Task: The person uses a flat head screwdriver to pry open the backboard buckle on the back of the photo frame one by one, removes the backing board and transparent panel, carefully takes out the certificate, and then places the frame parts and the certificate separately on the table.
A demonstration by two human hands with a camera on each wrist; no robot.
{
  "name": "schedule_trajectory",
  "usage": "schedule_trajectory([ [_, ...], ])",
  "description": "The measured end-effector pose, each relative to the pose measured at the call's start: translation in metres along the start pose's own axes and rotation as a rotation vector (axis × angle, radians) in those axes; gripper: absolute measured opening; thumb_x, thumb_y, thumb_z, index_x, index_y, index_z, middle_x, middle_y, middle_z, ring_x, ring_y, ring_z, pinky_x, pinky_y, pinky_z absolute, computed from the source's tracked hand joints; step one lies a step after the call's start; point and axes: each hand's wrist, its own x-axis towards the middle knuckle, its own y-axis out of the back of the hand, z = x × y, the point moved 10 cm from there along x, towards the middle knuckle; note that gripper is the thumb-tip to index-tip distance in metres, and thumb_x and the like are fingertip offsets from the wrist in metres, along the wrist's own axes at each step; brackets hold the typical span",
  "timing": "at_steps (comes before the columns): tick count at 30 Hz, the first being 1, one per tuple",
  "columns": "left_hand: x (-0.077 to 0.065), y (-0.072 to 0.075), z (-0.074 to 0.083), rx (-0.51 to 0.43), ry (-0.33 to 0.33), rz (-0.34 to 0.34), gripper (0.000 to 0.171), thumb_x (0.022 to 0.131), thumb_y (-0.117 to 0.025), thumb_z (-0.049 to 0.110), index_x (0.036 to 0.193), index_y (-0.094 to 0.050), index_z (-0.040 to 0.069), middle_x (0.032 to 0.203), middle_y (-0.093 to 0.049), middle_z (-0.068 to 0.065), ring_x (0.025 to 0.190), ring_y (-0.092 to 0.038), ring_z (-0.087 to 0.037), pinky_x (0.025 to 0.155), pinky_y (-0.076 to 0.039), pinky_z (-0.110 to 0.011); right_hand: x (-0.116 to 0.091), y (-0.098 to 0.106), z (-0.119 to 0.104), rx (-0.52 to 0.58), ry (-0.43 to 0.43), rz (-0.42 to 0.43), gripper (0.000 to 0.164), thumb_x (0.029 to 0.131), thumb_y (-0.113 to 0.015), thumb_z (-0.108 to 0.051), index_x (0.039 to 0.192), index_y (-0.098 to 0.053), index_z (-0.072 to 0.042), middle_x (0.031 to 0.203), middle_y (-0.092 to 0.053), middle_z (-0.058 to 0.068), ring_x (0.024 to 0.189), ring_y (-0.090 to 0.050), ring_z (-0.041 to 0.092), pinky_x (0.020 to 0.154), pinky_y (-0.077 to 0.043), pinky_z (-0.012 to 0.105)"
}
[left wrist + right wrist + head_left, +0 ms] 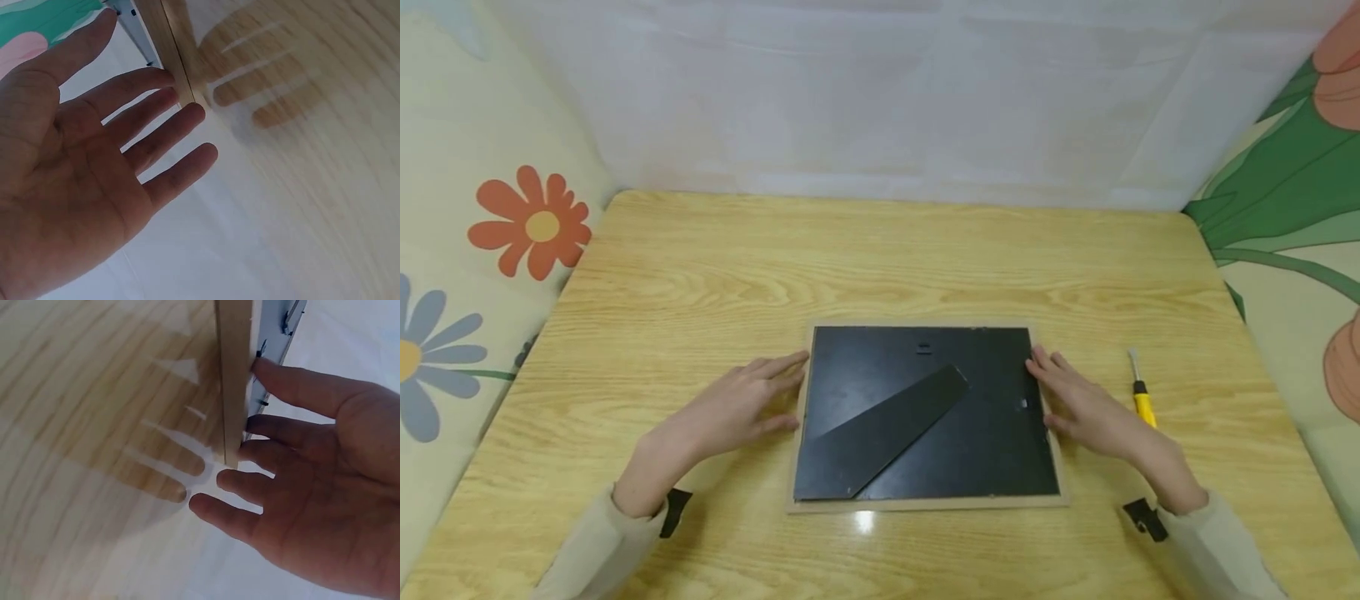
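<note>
Left hand (741, 407) and right hand (1090, 415), fingers extended without gripping, touched opposite sides of the picture frame (992, 450), apparently steadying it. It lay back-up on the table (887, 267), exposing its stand (887, 433); a screwdriver (1143, 407) sat near the right hand, probably for easy reach.

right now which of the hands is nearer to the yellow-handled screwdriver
Right. The right hand is beside the screwdriver, at the right edge of the picture frame; the left hand is across, at the left edge.
</note>
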Motion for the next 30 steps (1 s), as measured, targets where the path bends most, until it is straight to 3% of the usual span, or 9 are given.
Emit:
schedule_trajectory([
  [5, 0.001, 0.003, -0.002, -0.018, 0.016, 0.013, 0.059, 0.084, -0.075, 0.023, 0.13, -0.055, -0.009, 0.145, -0.042, -0.022, 0.124, -0.046, -0.044, 0.097, -0.04, -0.06, 0.008, 0.007, -0.007, -0.065, 0.026, 0.033, 0.067, 0.09, -0.067, -0.004, 0.146, -0.032, 0.007, 0.155, -0.016, 0.028, 0.138, -0.013, 0.053, 0.105, -0.023, 0.066],
  [8, 0.003, 0.004, -0.002, -0.027, 0.014, 0.021, 0.057, 0.084, -0.076, 0.022, 0.128, -0.057, -0.009, 0.143, -0.045, -0.022, 0.124, -0.046, -0.043, 0.098, -0.04, -0.059, 0.021, 0.011, -0.019, -0.138, 0.071, 0.066, 0.066, 0.089, -0.069, -0.006, 0.145, -0.036, 0.005, 0.153, -0.023, 0.028, 0.136, -0.021, 0.052, 0.104, -0.029, 0.064],
  [12, 0.006, 0.005, -0.002, -0.043, 0.01, 0.033, 0.065, 0.084, -0.076, 0.023, 0.134, -0.05, -0.009, 0.146, -0.041, -0.022, 0.127, -0.043, -0.043, 0.099, -0.039, -0.06, 0.045, 0.003, -0.048, -0.231, 0.218, 0.061, 0.066, 0.087, -0.072, -0.011, 0.145, -0.041, -0.003, 0.148, -0.035, 0.024, 0.131, -0.037, 0.042, 0.1, -0.04, 0.054],
  [17, 0.008, -0.002, -0.008, -0.096, 0.027, -0.013, 0.091, 0.081, -0.079, 0.027, 0.148, -0.027, -0.006, 0.156, -0.022, -0.021, 0.135, -0.032, -0.042, 0.104, -0.033, -0.058, 0.066, -0.006, -0.072, -0.388, 0.416, 0.08, 0.056, 0.083, -0.077, -0.015, 0.134, -0.055, -0.004, 0.132, -0.048, 0.018, 0.114, -0.049, 0.031, 0.089, -0.048, 0.044],
  [22, 0.008, -0.014, -0.013, -0.136, 0.052, -0.071, 0.102, 0.08, -0.08, 0.03, 0.152, -0.017, -0.004, 0.159, -0.013, -0.019, 0.139, -0.026, -0.04, 0.107, -0.033, -0.053, 0.073, -0.007, -0.076, -0.426, 0.508, 0.098, 0.041, 0.083, -0.078, -0.016, 0.119, -0.063, -0.008, 0.123, -0.052, 0.014, 0.112, -0.051, 0.029, 0.092, -0.047, 0.043],
  [30, 0.01, -0.016, -0.018, -0.139, 0.066, -0.082, 0.103, 0.078, -0.082, 0.03, 0.151, -0.017, -0.004, 0.159, -0.012, -0.019, 0.139, -0.024, -0.043, 0.104, -0.035, -0.055, 0.08, -0.011, -0.077, -0.453, 0.617, 0.07, 0.041, 0.083, -0.078, -0.027, 0.116, -0.064, -0.007, 0.121, -0.054, 0.012, 0.111, -0.053, 0.027, 0.094, -0.047, 0.041],
])
